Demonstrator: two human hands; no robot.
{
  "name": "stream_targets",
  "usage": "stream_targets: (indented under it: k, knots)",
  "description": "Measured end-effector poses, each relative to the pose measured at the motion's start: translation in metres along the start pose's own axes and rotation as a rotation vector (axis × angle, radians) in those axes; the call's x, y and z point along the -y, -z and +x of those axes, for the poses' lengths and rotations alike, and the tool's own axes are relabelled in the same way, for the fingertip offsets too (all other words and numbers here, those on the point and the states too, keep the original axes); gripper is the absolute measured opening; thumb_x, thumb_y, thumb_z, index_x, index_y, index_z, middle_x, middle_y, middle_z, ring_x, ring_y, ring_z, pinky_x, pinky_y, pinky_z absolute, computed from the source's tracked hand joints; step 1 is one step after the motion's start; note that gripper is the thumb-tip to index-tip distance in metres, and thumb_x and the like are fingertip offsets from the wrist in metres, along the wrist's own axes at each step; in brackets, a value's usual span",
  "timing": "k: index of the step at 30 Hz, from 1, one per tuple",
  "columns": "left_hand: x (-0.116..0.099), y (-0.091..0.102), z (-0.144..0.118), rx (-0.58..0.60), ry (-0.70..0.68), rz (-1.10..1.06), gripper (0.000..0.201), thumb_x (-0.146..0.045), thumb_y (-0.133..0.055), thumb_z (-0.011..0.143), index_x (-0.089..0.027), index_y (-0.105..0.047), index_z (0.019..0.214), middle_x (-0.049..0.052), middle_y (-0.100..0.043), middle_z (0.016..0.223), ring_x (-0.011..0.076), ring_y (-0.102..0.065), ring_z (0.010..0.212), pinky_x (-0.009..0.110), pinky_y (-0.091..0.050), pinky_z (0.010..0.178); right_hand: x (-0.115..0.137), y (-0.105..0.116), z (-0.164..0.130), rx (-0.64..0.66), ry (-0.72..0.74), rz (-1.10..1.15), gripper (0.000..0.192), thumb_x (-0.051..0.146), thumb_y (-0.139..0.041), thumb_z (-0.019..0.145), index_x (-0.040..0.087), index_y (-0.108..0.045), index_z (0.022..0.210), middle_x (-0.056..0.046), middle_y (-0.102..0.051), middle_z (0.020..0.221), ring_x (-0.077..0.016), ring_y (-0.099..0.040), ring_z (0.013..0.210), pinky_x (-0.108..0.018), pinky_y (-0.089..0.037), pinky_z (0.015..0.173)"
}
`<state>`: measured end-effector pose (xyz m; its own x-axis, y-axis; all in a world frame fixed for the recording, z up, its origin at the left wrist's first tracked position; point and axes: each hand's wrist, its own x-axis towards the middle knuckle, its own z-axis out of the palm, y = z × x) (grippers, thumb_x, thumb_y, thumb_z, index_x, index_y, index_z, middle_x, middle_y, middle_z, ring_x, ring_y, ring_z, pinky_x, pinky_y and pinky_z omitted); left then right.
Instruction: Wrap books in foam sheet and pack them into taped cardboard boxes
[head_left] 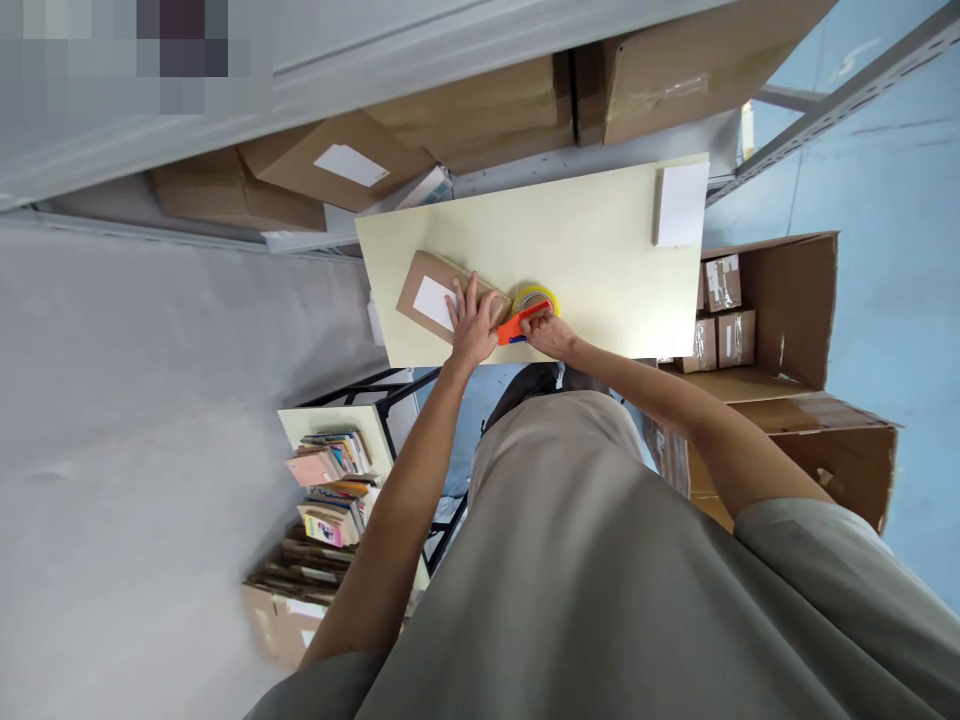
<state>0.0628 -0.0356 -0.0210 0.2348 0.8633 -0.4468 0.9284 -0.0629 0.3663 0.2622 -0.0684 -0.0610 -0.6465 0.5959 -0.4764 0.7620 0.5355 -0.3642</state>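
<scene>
Head view: your hands are both at work over the cream table (607, 265), close together but each on its own thing. The small cardboard box (448, 276) lies on the table's left part, turned at a slant, with a white label (433, 302) on its upper face. Your left hand (472, 328) rests on the box's right end, fingers spread and pressing from above, its fingertips reaching the label's right edge. Your right hand (550, 334) is closed around an orange tape dispenser (511, 328) carrying a yellow roll of tape (553, 300). You have the dispenser just at the box's right end, beside your left thumb; whether it touches the cardboard you cannot tell from here.

The dispenser and roll crowd that end of the box, and your left hand covers part of it. Well apart, in the table's far right corner, lies a white stack (682, 206). Beyond the far edge runs a grey shelf, loaded with large cartons (487, 115). To your right stands an open carton (795, 320) holding small taped boxes (735, 338), with another open carton (832, 460) nearer you. To your left, books (330, 510) are piled on a cream board, near a carton of flattened cardboard (307, 575).
</scene>
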Motion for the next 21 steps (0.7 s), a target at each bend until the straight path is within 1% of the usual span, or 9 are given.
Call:
stream_targets:
  k: [2,4,6,8,10,12,16,18,21]
  knots:
    - [0.002,-0.001,-0.008,-0.004,-0.016,-0.007,0.053,-0.021,-0.06,0.1,-0.022,-0.061,0.154,0.01,-0.015,0.198,0.0371,0.015,0.184,0.077,0.004,0.144,-0.011,-0.003,-0.008,0.034,0.055,-0.027,0.058,0.001,-0.025,0.107,-0.007,-0.051,0.159,-0.034,-0.079,0.133,-0.0361,-0.078,0.121,-0.052,-0.044,0.116]
    - [0.004,-0.004,-0.013,-0.011,-0.024,-0.02,0.049,-0.018,-0.063,0.099,-0.021,-0.062,0.149,0.012,-0.017,0.197,0.0388,0.012,0.184,0.079,0.003,0.143,-0.036,-0.005,-0.021,0.072,0.063,-0.057,0.059,0.003,-0.026,0.108,-0.007,-0.049,0.161,-0.034,-0.079,0.135,-0.0362,-0.078,0.122,-0.053,-0.042,0.119]
    - [0.006,-0.008,-0.016,-0.043,-0.043,-0.053,0.045,-0.013,-0.065,0.097,-0.019,-0.062,0.142,0.015,-0.024,0.195,0.0428,0.005,0.184,0.083,0.001,0.142,-0.07,-0.003,-0.034,0.083,-0.022,-0.06,0.057,0.013,-0.033,0.111,-0.007,-0.048,0.162,-0.036,-0.078,0.138,-0.0387,-0.077,0.125,-0.054,-0.043,0.119]
    - [0.007,-0.012,-0.016,-0.103,-0.079,-0.109,0.039,-0.008,-0.065,0.097,-0.017,-0.063,0.135,0.018,-0.033,0.191,0.0466,-0.004,0.183,0.088,0.0,0.139,-0.1,0.003,-0.043,0.05,-0.129,-0.043,0.061,0.028,-0.04,0.115,-0.008,-0.046,0.163,-0.038,-0.076,0.141,-0.0419,-0.075,0.128,-0.055,-0.045,0.119]
    - [0.006,-0.013,-0.015,-0.143,-0.103,-0.156,0.035,-0.007,-0.065,0.099,-0.016,-0.062,0.133,0.019,-0.04,0.187,0.0469,-0.008,0.182,0.091,-0.001,0.138,-0.116,0.014,-0.042,-0.011,-0.188,-0.022,0.066,0.038,-0.044,0.115,-0.007,-0.045,0.164,-0.036,-0.076,0.143,-0.0438,-0.074,0.13,-0.058,-0.046,0.12]
    - [0.004,-0.012,-0.015,-0.12,-0.094,-0.152,0.037,-0.008,-0.066,0.099,-0.017,-0.062,0.134,0.018,-0.039,0.188,0.0443,-0.004,0.183,0.089,0.001,0.139,-0.115,0.026,-0.032,-0.063,-0.209,0.005,0.066,0.039,-0.042,0.116,-0.007,-0.045,0.164,-0.035,-0.077,0.141,-0.0448,-0.074,0.13,-0.06,-0.047,0.12]
    - [0.002,-0.006,-0.016,-0.005,-0.043,-0.025,0.057,-0.007,-0.066,0.089,-0.019,-0.062,0.145,0.015,-0.019,0.196,0.039,0.014,0.183,0.078,0.006,0.144,-0.088,0.048,0.004,-0.104,-0.217,0.052,0.062,0.03,-0.032,0.117,-0.009,-0.045,0.164,-0.035,-0.078,0.138,-0.0451,-0.076,0.129,-0.061,-0.047,0.12]
    - [0.004,-0.006,-0.016,0.026,-0.04,0.023,0.066,-0.006,-0.065,0.085,-0.019,-0.061,0.15,0.012,-0.012,0.198,0.0373,0.019,0.182,0.075,0.009,0.144,-0.074,0.056,0.021,-0.097,-0.206,0.059,0.062,0.024,-0.031,0.115,-0.01,-0.044,0.166,-0.036,-0.077,0.138,-0.0458,-0.075,0.131,-0.064,-0.045,0.121]
    - [0.008,-0.009,-0.016,0.041,-0.065,0.053,0.074,-0.005,-0.064,0.081,-0.019,-0.06,0.154,0.011,-0.009,0.198,0.0368,0.022,0.181,0.075,0.01,0.144,-0.056,0.066,0.04,-0.049,-0.195,0.05,0.063,0.018,-0.031,0.113,-0.012,-0.044,0.168,-0.038,-0.075,0.142,-0.0461,-0.074,0.134,-0.066,-0.042,0.123]
